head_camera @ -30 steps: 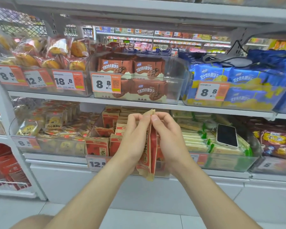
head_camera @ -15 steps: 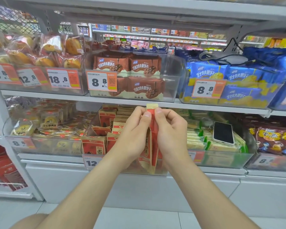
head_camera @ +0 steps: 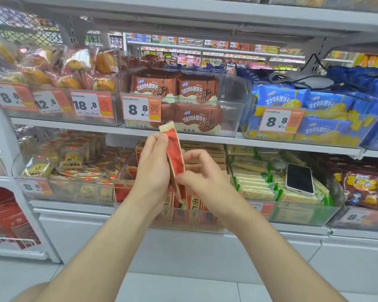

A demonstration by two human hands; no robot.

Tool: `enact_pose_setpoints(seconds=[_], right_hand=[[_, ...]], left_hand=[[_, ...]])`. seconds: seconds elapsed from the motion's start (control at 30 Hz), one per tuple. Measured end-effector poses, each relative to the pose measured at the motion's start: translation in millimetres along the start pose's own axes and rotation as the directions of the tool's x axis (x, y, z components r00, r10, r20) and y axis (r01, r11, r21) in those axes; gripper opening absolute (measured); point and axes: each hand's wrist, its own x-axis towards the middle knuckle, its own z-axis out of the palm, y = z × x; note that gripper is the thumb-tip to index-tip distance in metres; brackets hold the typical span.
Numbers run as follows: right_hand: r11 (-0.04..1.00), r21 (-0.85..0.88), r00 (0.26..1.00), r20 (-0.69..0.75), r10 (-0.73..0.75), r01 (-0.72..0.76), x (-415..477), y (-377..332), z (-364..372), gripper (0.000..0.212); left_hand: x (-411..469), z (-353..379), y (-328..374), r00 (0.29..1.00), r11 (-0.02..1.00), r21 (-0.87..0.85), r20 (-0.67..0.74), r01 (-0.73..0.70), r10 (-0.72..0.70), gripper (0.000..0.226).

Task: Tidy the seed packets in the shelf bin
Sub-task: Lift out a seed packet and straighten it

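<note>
A red and tan seed packet (head_camera: 174, 153) stands upright and edge-on in front of the clear shelf bin (head_camera: 190, 222) on the lower shelf. My left hand (head_camera: 154, 168) grips the packet along its left side, thumb near the top. My right hand (head_camera: 200, 175) pinches its lower right edge with curled fingers. Several more red and tan packets (head_camera: 193, 202) stand in rows inside the bin behind my hands, partly hidden by them.
A phone (head_camera: 299, 178) lies on green and yellow packs in the bin to the right. Clear bins of yellow cakes (head_camera: 71, 162) sit to the left. The upper shelf holds brown biscuit packs (head_camera: 196, 90), blue packs (head_camera: 303, 101) and bread (head_camera: 74, 68). White floor lies below.
My right hand slid from the packet's top down to its lower edge. The packet rose a little and tilted left; my left hand still holds its upper part.
</note>
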Motion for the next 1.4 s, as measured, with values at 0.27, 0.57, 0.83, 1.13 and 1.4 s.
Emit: enact_pose_setpoints(seconds=[0.27, 0.57, 0.83, 1.13, 1.4], right_hand=[[0.958, -0.135, 0.919, -0.274, -0.282, 0.254, 7, 10, 1, 0.026], [0.893, -0.407, 0.867, -0.355, -0.350, 0.193, 7, 17, -1, 0.035], [0.822, -0.547, 0.852, -0.344, -0.395, 0.160, 8, 22, -10, 0.042], [0.914, -0.372, 0.885, -0.356, -0.299, 0.159, 12, 24, -4, 0.045], [0.900, -0.384, 0.881, -0.329, -0.340, 0.204, 14, 26, 0, 0.027]], left_hand=[[-13, -11, 7, 0.982, 0.984, 0.170, 0.187, -0.046, 0.014, 0.032], [-22, -10, -9, 0.951, 0.788, 0.547, 0.268, -0.281, 0.153, 0.037], [-24, -16, -15, 0.920, 0.777, 0.540, 0.371, -0.323, 0.124, 0.049], [-24, -25, -16, 0.947, 0.926, 0.351, 0.321, -0.138, 0.019, 0.032], [-24, -22, -5, 0.967, 0.997, 0.007, 0.242, 0.075, -0.075, 0.035]])
